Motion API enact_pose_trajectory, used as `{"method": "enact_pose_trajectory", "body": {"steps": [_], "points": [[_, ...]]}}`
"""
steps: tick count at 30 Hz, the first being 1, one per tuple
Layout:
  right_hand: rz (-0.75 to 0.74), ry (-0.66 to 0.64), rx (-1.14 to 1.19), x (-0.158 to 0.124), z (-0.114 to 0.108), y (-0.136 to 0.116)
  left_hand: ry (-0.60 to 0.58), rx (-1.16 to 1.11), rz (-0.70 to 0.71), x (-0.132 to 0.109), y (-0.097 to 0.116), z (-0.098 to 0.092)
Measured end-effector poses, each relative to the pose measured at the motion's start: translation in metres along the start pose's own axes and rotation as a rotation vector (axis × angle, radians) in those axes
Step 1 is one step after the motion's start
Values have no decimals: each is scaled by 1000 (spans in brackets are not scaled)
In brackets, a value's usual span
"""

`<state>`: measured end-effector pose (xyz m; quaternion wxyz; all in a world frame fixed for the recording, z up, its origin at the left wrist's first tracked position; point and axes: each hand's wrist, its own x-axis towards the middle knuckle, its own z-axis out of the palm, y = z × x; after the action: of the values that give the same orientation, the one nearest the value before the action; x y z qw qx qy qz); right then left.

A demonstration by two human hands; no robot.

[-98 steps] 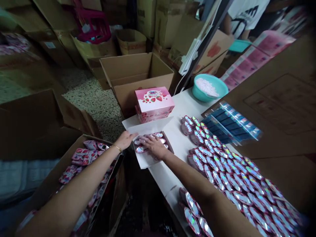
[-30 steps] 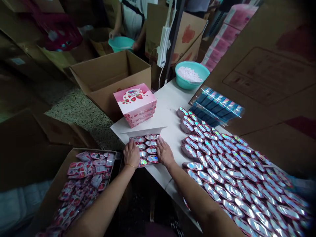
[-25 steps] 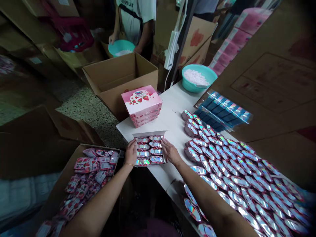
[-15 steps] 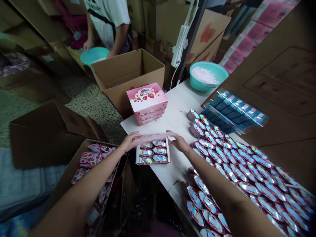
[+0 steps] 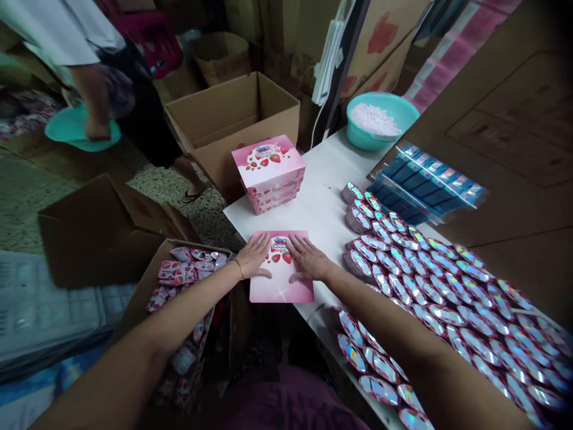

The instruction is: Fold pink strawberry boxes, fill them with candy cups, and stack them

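Observation:
A flat pink box (image 5: 281, 280) printed with strawberries lies at the near corner of the white table (image 5: 320, 206), its lid down. My left hand (image 5: 254, 255) rests flat on the lid's left side, fingers spread. On the lid's right side lies my right hand (image 5: 308, 259), also flat with fingers apart. Behind the box stands a stack of closed pink boxes (image 5: 270, 173). Rows of foil-lidded cups (image 5: 416, 269) cover the table to the right of my right arm.
An open cardboard carton (image 5: 233, 125) stands behind the stack. A carton of pink sachets (image 5: 188, 280) sits below my left arm. A teal bowl of white bits (image 5: 378, 121) and a clear tray of blue packs (image 5: 425, 188) lie farther back. A person carrying a teal basin (image 5: 80, 128) walks at the left.
The box was open with cups showing; its lid has come down and both my hands now press flat on it. The other person has walked left with the basin.

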<state>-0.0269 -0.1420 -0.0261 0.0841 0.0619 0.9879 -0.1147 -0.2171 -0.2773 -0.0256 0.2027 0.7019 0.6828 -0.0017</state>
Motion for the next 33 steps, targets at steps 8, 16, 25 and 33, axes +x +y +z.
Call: {"method": "enact_pose_trajectory", "body": {"steps": [8,16,25,33], "points": [[34,-47,-36,-7,0,-7,-22,72,57,-11,6,7],[41,17,-56,-11,7,-19,23,119,67,-15,14,11],[73,151,-88,-12,21,-19,133,169,41,-17,22,20],[46,99,-38,-10,13,-8,125,183,158,-22,9,12]]}}
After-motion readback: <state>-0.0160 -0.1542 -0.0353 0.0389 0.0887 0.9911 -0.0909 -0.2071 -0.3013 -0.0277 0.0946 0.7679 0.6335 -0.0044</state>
